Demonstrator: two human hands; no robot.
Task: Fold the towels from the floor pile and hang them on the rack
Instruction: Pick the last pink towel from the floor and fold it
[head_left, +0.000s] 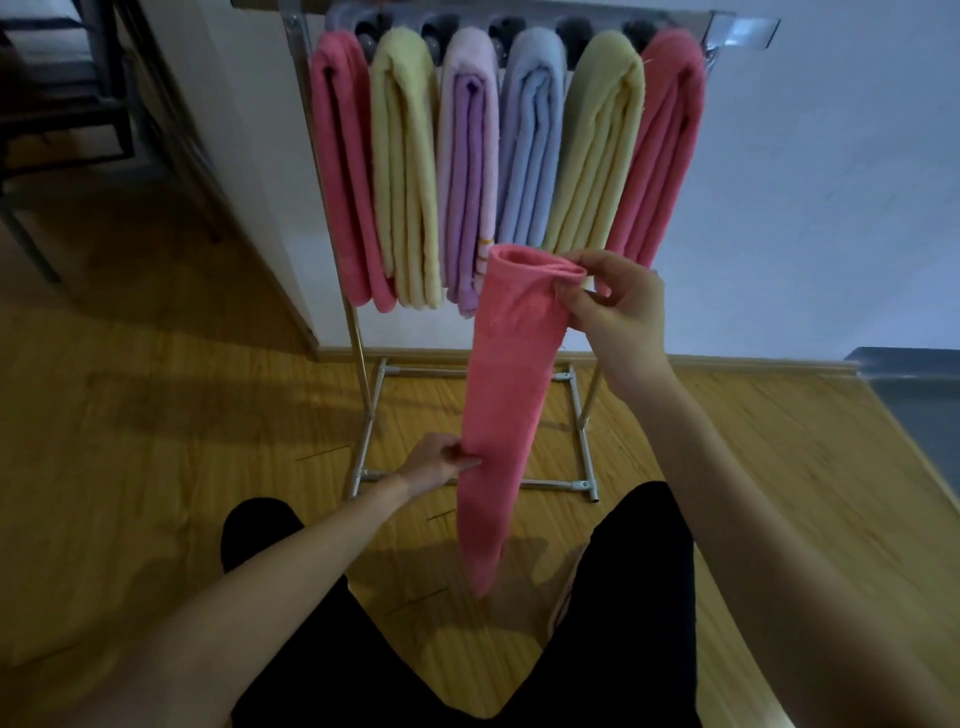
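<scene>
The person is holding a pink towel (498, 395) upright just in front of the rack (374, 410), the right hand (613, 312) pinching its folded top edge and the left hand (441, 462) closing lightly on its side lower down. To fold it well, I'd say the left hand should be sliding down to the tail and lifting it level with the top. Six folded towels are hanging on the rack. Under the rack, wooden flooring (156, 415) is meeting a pale wall (831, 208).

Rack (363, 395) top cut off by upper edge.
</scene>
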